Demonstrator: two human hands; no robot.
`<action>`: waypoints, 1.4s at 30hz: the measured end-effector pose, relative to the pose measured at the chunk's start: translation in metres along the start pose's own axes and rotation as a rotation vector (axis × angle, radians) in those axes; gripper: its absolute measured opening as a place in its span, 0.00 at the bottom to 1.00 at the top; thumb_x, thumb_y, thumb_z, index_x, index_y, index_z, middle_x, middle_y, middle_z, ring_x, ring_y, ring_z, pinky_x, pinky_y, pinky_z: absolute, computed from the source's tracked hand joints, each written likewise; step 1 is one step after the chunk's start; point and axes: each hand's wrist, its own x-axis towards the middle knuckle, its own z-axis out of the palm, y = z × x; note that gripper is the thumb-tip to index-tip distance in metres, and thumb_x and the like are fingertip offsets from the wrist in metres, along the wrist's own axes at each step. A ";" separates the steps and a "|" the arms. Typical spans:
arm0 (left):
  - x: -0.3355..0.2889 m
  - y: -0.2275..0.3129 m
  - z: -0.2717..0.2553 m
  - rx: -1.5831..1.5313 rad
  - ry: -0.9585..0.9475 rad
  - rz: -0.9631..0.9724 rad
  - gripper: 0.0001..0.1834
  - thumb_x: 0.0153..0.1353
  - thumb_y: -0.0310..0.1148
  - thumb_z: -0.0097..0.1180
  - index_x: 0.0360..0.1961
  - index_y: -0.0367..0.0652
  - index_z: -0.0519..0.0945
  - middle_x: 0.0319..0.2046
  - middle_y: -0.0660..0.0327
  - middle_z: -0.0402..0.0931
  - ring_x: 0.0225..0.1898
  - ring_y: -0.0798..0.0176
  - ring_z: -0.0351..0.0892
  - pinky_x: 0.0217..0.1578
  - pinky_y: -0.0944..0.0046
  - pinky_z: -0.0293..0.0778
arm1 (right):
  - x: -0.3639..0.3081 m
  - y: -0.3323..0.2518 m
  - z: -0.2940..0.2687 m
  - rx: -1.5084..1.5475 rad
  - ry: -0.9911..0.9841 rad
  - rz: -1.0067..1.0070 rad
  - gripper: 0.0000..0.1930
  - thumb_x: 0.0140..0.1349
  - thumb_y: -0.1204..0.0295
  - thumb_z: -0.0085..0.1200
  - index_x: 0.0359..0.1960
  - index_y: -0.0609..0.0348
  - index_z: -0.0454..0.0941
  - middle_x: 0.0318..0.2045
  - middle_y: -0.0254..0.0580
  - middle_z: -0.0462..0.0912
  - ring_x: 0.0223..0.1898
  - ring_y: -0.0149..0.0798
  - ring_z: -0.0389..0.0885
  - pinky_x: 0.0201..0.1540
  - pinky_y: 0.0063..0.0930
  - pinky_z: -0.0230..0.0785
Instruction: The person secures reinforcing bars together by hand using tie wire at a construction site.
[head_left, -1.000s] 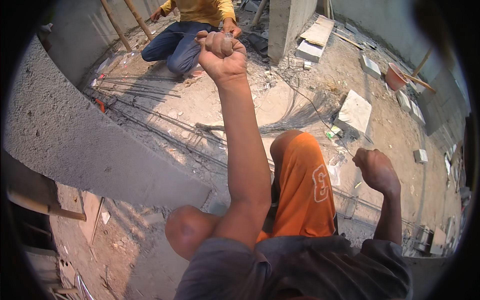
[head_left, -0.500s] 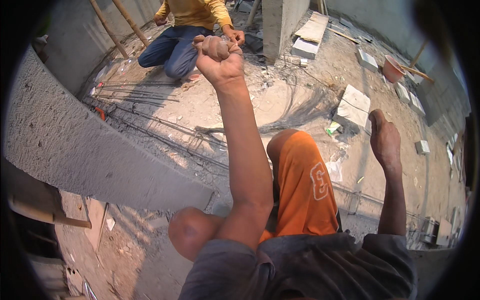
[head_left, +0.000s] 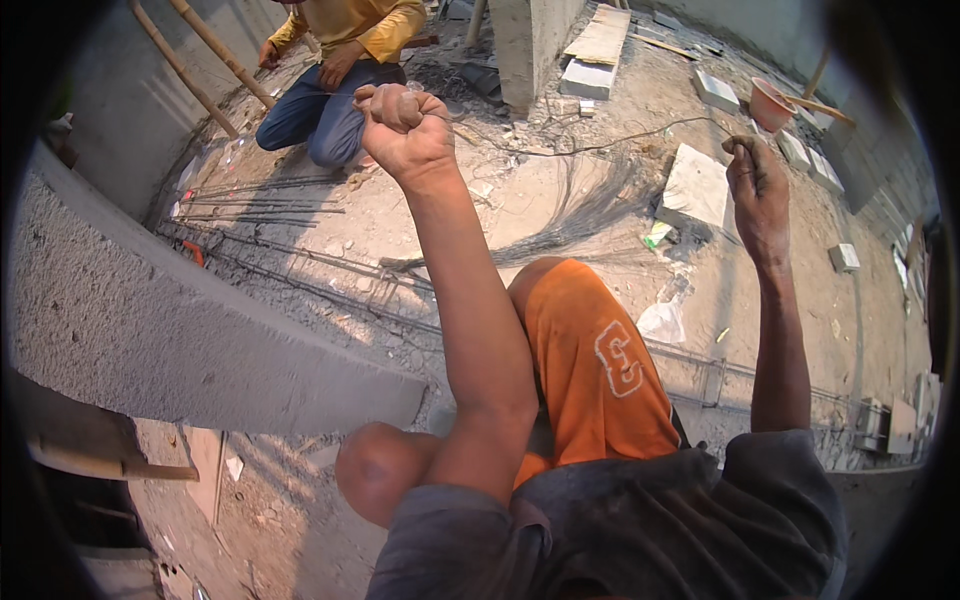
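A thin dark wire (head_left: 560, 154) runs slackly across from my left hand to my right hand. My left hand (head_left: 408, 132), raised at upper centre, is closed on one end, with the fingers curled into the palm. On the right, my right hand (head_left: 760, 190) pinches the other end between thumb and fingers. A loose fan of thin wires (head_left: 585, 215) lies on the ground between and below my hands. Nearest to my right hand is a pale block (head_left: 695, 187) on the ground.
A co-worker in a yellow shirt (head_left: 350, 28) kneels beyond my left hand, near a concrete column (head_left: 516, 55). Steel bars (head_left: 260, 205) lie at left, behind a rough concrete beam (head_left: 190, 310). A reddish bucket (head_left: 771, 105) and several blocks stand at right.
My right hand has risen and now pinches the wire, which spans between my hands. My left hand shifts slightly left in view. The co-worker's hand has drawn back from near my left hand.
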 end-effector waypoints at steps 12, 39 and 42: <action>0.000 0.016 -0.007 0.062 0.049 0.053 0.07 0.61 0.28 0.47 0.26 0.44 0.74 0.10 0.73 0.50 0.09 0.77 0.42 0.11 0.74 0.39 | -0.016 -0.077 -0.041 1.320 -0.927 -0.305 0.11 0.70 0.70 0.43 0.38 0.66 0.74 0.23 0.41 0.77 0.23 0.35 0.77 0.24 0.24 0.65; -0.003 0.011 -0.030 0.028 0.253 0.173 0.14 0.69 0.41 0.43 0.29 0.48 0.72 0.09 0.72 0.48 0.10 0.74 0.40 0.10 0.73 0.39 | -0.002 -0.010 -0.015 1.381 -0.101 0.422 0.10 0.71 0.68 0.31 0.31 0.52 0.63 0.15 0.22 0.54 0.13 0.20 0.50 0.18 0.17 0.46; 0.000 0.003 -0.023 0.003 0.213 0.136 0.12 0.68 0.41 0.45 0.29 0.49 0.72 0.09 0.72 0.48 0.09 0.74 0.39 0.10 0.74 0.40 | -0.035 0.040 0.024 1.091 -0.042 0.890 0.09 0.69 0.68 0.35 0.29 0.49 0.64 0.12 0.20 0.54 0.10 0.20 0.48 0.14 0.18 0.42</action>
